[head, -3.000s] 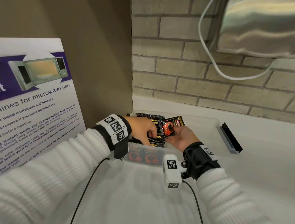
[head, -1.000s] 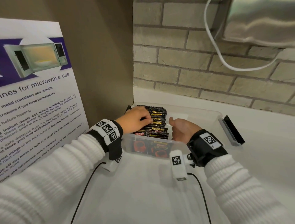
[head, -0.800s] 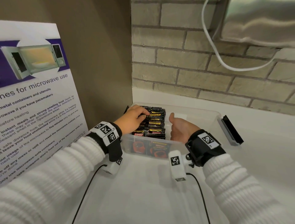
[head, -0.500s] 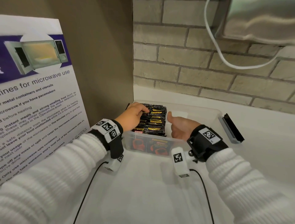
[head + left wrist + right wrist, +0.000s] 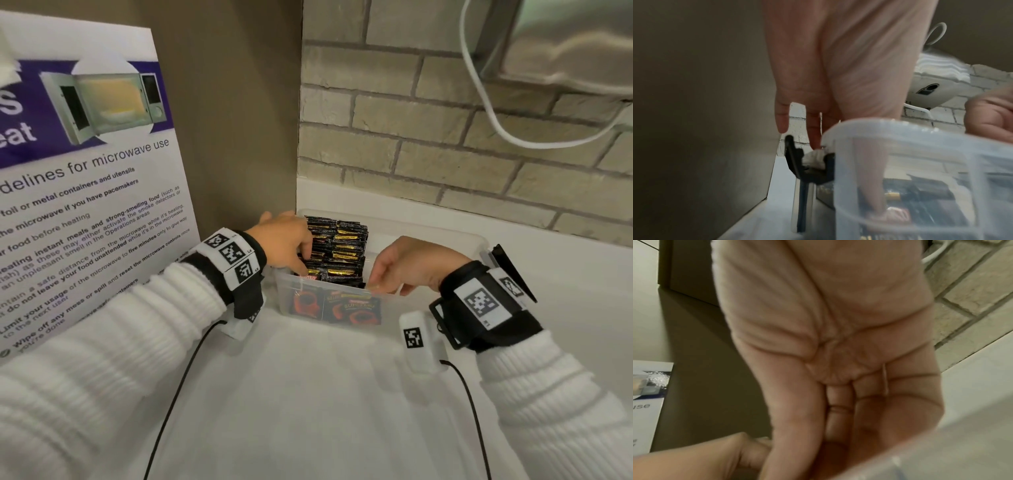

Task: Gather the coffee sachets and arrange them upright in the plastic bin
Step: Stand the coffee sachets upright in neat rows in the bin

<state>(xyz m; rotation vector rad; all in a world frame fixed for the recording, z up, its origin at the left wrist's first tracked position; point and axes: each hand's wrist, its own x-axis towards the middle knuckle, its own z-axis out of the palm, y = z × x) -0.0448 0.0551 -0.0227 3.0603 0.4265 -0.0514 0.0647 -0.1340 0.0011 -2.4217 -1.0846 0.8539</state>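
The coffee sachets stand upright in a tight block at the left end of the plastic bin. Your left hand presses the block with loosely bent fingers, and your right hand reaches down at its right side; whether it pinches a sachet, I cannot tell. You seem to be tidying the rows, so push gently and evenly. The fingertips are hidden.

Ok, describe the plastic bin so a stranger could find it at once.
Start at the brick wall where it meets the brown panel: on the white counter in that corner sits the plastic bin. It alone is see-through, with black coffee sachets packed upright in its left part.
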